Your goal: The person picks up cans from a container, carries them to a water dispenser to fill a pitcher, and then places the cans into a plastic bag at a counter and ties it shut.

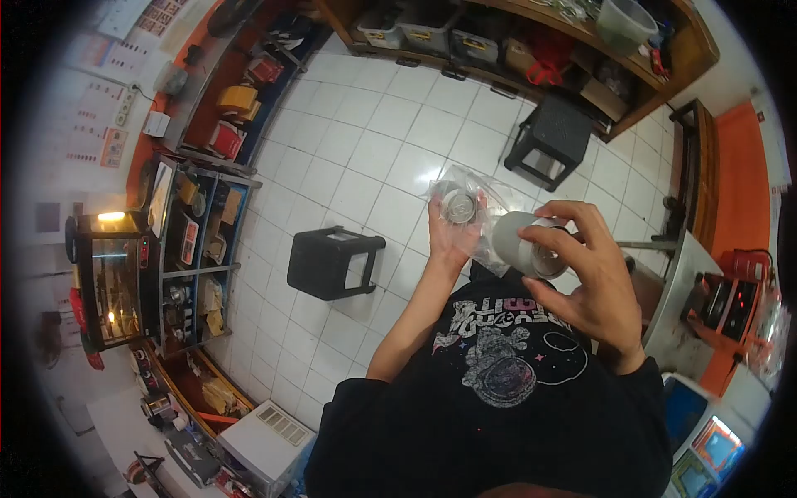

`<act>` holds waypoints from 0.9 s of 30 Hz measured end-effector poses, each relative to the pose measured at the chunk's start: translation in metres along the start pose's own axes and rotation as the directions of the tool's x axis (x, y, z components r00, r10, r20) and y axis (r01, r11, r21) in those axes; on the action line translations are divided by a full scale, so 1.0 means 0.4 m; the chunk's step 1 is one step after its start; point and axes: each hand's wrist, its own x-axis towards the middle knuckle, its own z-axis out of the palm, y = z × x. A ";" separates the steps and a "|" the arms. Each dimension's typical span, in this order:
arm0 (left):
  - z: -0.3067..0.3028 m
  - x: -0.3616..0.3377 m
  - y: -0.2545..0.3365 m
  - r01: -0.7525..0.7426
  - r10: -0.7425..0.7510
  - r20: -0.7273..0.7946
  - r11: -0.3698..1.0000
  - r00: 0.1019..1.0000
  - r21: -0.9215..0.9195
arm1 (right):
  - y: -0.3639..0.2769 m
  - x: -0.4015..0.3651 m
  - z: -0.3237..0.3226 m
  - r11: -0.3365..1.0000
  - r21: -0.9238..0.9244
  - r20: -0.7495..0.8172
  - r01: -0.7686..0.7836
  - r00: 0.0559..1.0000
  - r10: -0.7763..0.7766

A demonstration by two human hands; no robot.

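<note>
In front of my chest, my left hand [452,236] is wrapped around a can with a silver top [459,206], which sits inside a clear plastic bag [498,197]. Just to the right, my right hand [585,274] grips a second, pale grey can [516,238] with its fingers and thumb around the silver end. This second can lies tilted, its far end at the bag and close to the first can. Parts of both cans are hidden behind fingers and crinkled plastic.
Black plastic stools [332,264] stand on the white tiled floor [365,141], one left and one ahead. Shelving [199,249] with a lit glass cabinet [116,282] lines the left. A wooden shelf [515,66] with bins is ahead; a metal counter [664,290] stands right.
</note>
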 end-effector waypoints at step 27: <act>0.436 0.785 0.949 -0.169 0.170 0.067 0.985 0.983 -0.018 | 0.147 1.431 0.556 0.965 0.020 0.069 0.263 0.962 -0.264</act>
